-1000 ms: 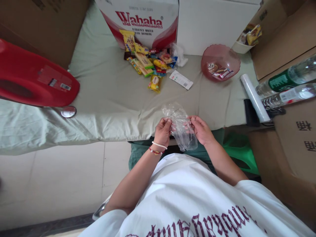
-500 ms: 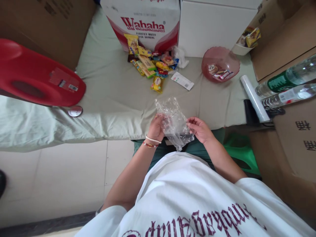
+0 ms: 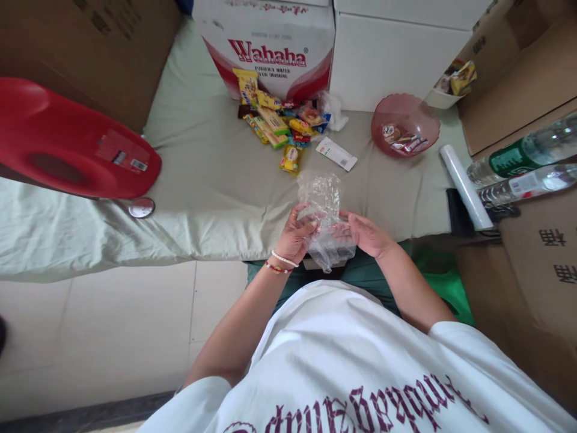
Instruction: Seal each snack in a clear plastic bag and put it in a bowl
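Note:
A crumpled clear plastic bag [image 3: 322,195] hangs between my two hands over the bed's front edge and my lap. My left hand [image 3: 294,236] is closed on the bag's left side, thumb in front. My right hand [image 3: 367,234] touches the bag's right side with fingers stretched out; they show through the plastic, and whether they are inside or behind it I cannot tell. Beyond the bag lies a pile of wrapped snacks [image 3: 274,123]. A yellow snack packet [image 3: 291,159] and a white packet [image 3: 336,154] lie nearest it.
A pink bowl [image 3: 383,117] with a few snacks stands to the right. Farther right are a white roll [image 3: 466,189], plastic bottles [image 3: 509,162] and cardboard boxes. A Wahaha carton [image 3: 270,36] stands at the back. On the left lie a red jug [image 3: 76,144] and a round tin [image 3: 141,208].
My right hand has gone from pinching the bag's right edge to stretched fingers showing through the plastic. The bag stands more upright between my hands, which are slightly closer together.

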Motion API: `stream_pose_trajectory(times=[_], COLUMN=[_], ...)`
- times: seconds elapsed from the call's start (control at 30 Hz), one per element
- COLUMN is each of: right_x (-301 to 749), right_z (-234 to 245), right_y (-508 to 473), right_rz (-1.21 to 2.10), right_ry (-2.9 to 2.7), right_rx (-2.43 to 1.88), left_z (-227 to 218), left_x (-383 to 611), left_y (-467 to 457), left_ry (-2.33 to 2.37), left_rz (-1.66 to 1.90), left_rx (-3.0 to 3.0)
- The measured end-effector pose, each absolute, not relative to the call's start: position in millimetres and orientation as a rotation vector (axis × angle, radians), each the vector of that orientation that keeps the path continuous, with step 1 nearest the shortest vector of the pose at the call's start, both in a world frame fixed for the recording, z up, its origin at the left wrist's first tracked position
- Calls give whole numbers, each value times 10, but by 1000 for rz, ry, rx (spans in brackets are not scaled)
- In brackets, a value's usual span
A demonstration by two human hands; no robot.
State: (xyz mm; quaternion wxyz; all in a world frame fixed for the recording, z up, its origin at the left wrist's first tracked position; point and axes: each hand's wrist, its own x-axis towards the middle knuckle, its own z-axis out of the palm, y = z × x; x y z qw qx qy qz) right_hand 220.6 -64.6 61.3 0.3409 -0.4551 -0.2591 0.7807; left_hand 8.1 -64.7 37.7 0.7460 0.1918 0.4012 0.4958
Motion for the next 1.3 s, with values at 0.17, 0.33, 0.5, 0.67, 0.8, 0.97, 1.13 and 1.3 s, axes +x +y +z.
stream_pose_trajectory(times=[0.17,0.33,0.5,0.67,0.8,0.97,1.13,1.3], right_x=[2003,1889,1899,2026,2124,2182,2187,2287], right_z=[507,460,446,371,323,283,229,399], right_y=[-427,-314,-166,18,151,322,467,515], right_rz=[1771,1569,1530,1518,1526,1506,1429,1657], right_ry=[-673,-706,-747,-660,-707,-793,-838,-548], right_rx=[-1293,-1359,-1435,-1566,-1599,-1672,-1686,-1520], left_z=[295,335,393,408,398,328,271,276], left_x=[187,163,77,-104,-277,-449,-612,-574], left_y=[-517,-374,-236,-8,218,376,445,512], left_ry=[1064,1049,874,814,959,1360,1456,1350], left_rz=[1119,1022,769,744,718,602,835,1234], left_rx=[377,364,414,378,285,597,855,680])
